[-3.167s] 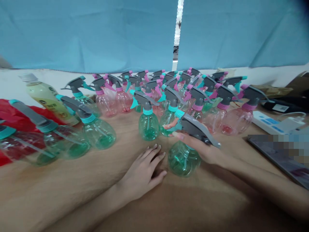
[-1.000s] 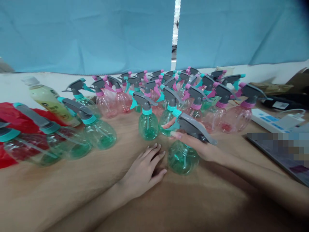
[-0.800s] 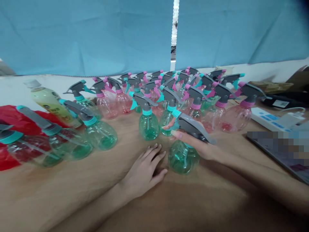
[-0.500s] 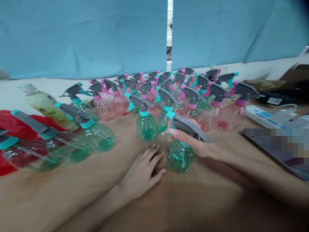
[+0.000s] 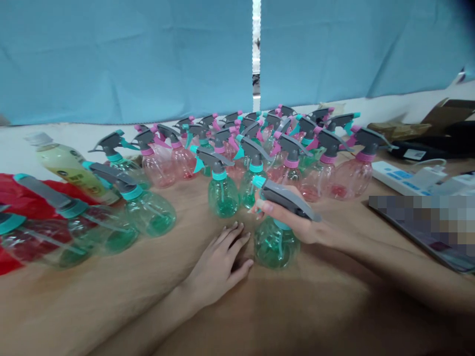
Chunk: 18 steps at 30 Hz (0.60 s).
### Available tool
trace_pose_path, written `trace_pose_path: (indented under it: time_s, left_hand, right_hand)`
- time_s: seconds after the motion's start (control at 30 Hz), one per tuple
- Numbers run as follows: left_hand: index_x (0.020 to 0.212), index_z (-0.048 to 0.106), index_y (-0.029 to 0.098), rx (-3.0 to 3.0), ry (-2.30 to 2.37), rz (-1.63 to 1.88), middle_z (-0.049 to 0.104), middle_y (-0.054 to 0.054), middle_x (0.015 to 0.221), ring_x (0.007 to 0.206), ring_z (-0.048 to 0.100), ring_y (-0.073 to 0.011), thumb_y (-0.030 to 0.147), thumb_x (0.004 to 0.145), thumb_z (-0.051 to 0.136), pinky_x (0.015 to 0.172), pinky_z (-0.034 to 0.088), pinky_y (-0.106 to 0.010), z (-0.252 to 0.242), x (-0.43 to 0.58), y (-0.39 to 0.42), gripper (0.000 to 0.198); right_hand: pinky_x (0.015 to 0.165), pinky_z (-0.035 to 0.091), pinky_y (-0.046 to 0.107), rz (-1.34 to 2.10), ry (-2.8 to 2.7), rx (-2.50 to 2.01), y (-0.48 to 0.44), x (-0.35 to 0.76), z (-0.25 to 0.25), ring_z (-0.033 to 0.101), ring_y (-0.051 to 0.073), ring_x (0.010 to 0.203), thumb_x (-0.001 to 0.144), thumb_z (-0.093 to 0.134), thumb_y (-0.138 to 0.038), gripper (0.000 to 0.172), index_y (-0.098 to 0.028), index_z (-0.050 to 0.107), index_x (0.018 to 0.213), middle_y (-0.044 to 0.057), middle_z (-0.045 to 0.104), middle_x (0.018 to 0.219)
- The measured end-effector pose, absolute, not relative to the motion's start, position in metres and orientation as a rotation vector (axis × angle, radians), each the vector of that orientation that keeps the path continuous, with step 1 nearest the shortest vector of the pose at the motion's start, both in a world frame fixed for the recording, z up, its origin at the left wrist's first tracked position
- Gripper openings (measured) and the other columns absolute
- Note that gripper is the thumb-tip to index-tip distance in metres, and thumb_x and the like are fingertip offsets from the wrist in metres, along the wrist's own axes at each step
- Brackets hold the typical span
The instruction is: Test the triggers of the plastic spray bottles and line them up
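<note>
My right hand [image 5: 293, 217] is wrapped round the neck of a green spray bottle [image 5: 275, 247] with a grey and turquoise trigger head. The bottle stands upright on the wooden table [image 5: 208, 321], its nozzle pointing left. My left hand [image 5: 220, 262] lies flat on the table just left of that bottle, fingers outstretched, holding nothing. Right behind my hands are two more green spray bottles, a nearer one [image 5: 223, 195] and another [image 5: 254, 185] beside it. Part of the held bottle's neck is hidden by my fingers.
Several pink spray bottles [image 5: 352, 175] and green ones crowd the back. On the left, more green spray bottles [image 5: 151, 213] stand by a labelled drink bottle [image 5: 72, 165] and red plastic [image 5: 37, 195]. To the right lie a power strip [image 5: 399, 177] and a dark flat device [image 5: 419, 237].
The whole view has shifted slightly. Both hands and the held spray bottle keep nearly the same places.
</note>
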State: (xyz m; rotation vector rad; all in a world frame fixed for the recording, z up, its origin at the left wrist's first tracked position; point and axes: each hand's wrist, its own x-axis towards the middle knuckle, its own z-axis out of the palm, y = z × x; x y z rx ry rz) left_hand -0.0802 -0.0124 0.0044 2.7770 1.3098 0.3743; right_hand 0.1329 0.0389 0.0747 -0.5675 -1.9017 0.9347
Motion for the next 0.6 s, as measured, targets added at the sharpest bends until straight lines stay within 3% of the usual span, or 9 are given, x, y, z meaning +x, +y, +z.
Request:
trace_pose_path:
  time_s: [0.17, 0.47, 0.6]
  left_hand:
    - [0.136, 0.046, 0.013, 2.787, 1.287, 0.363, 0.045, -0.014, 0.145, 0.136, 0.037, -0.0284, 0.039, 0.096, 0.05, 0.11, 0.034, -0.047, 0.0057, -0.0792, -0.0129, 0.047]
    - [0.135, 0.047, 0.015, 2.767, 1.285, 0.403, 0.046, -0.013, 0.144, 0.137, 0.037, -0.028, 0.04, 0.097, 0.048, 0.11, 0.034, -0.047, 0.0031, -0.0802, -0.0122, 0.045]
    - [0.136, 0.045, 0.014, 2.754, 1.283, 0.387, 0.046, -0.013, 0.144, 0.137, 0.036, -0.0276, 0.039, 0.096, 0.05, 0.11, 0.034, -0.046, 0.0056, -0.0797, -0.0132, 0.047]
  right_hand:
    - [0.057, 0.039, 0.026, 1.013, -1.843, -0.612, 0.0382, 0.1312, 0.0709, 0.045, 0.01, 0.058, 0.088, 0.058, -0.041, 0.019, -0.023, 0.062, 0.094, -0.003, 0.054, 0.071]
    - [0.058, 0.04, 0.028, 1.062, -1.819, -0.704, 0.0325, 0.1324, 0.0714, 0.041, 0.01, 0.053, 0.087, 0.059, -0.04, 0.022, -0.025, 0.062, 0.103, -0.003, 0.053, 0.071]
    - [0.065, 0.044, 0.031, 1.044, -1.835, -0.742, 0.0317, 0.1328, 0.072, 0.047, 0.011, 0.056, 0.087, 0.059, -0.04, 0.024, -0.025, 0.062, 0.105, -0.002, 0.058, 0.077]
